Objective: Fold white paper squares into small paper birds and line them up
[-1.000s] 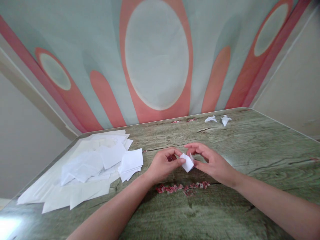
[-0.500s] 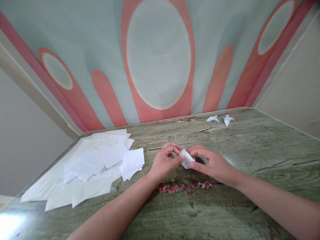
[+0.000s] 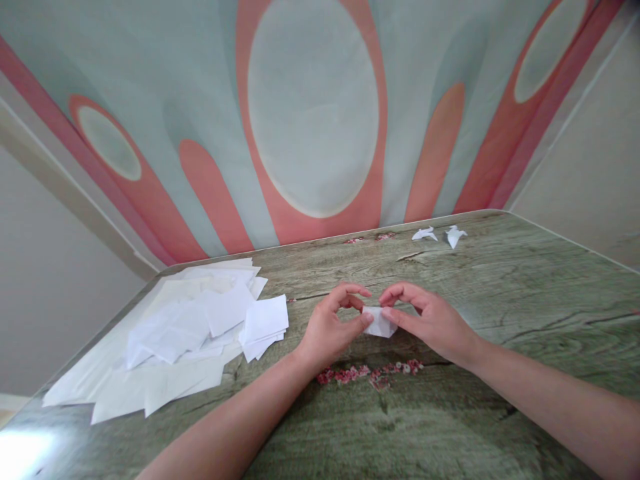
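Observation:
A small folded piece of white paper (image 3: 381, 324) is held between both hands over the middle of the wood-patterned table. My left hand (image 3: 336, 321) pinches its left edge, with the thumb on the near face and the index finger arched above. On the other side my right hand (image 3: 425, 319) grips the paper's upper right part, thumb laid across it and fingers curled behind. The far sides of the fingers are partly hidden. Two small folded white paper figures, one (image 3: 425, 233) left of the other (image 3: 455, 236), rest near the table's back edge.
On the left, large white sheets (image 3: 120, 390) lie overlapped, with smaller squares of paper (image 3: 230, 308) on top. A small stack of paper squares (image 3: 265, 319) sits beside them. The table (image 3: 540, 313) meets a patterned backdrop (image 3: 315, 113) at the back.
The folded paper has turned, so its long side now lies more level. My right thumb has shifted up onto its top edge. My fingers have lifted and curled a little.

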`<state>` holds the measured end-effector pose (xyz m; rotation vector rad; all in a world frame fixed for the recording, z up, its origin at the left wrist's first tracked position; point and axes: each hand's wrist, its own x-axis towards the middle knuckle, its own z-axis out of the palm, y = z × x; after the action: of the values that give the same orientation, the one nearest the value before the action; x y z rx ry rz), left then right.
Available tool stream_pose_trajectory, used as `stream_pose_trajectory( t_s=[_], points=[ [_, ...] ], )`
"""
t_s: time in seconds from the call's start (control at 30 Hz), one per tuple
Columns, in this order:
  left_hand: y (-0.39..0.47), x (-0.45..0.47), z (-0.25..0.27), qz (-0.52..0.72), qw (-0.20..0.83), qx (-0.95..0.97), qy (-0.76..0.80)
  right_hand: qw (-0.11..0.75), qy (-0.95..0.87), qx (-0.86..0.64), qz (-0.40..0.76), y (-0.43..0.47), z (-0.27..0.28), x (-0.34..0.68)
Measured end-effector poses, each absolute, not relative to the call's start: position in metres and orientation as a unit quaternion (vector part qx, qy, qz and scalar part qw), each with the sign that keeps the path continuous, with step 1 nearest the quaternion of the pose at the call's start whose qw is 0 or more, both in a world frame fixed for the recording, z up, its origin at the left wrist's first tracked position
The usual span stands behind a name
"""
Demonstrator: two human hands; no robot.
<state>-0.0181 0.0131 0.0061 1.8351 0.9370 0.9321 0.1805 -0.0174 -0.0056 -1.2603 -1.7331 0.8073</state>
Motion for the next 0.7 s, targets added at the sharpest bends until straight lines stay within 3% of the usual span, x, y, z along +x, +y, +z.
stream_pose_trajectory(
  t_s=[0.7],
  points=[
    [0.0123, -0.0159, 0.0083, 0.318, 0.469, 0.730, 0.382, 0.384, -0.717, -0.453, 0.365, -0.0195, -0.0083, 0.1791]
  ],
)
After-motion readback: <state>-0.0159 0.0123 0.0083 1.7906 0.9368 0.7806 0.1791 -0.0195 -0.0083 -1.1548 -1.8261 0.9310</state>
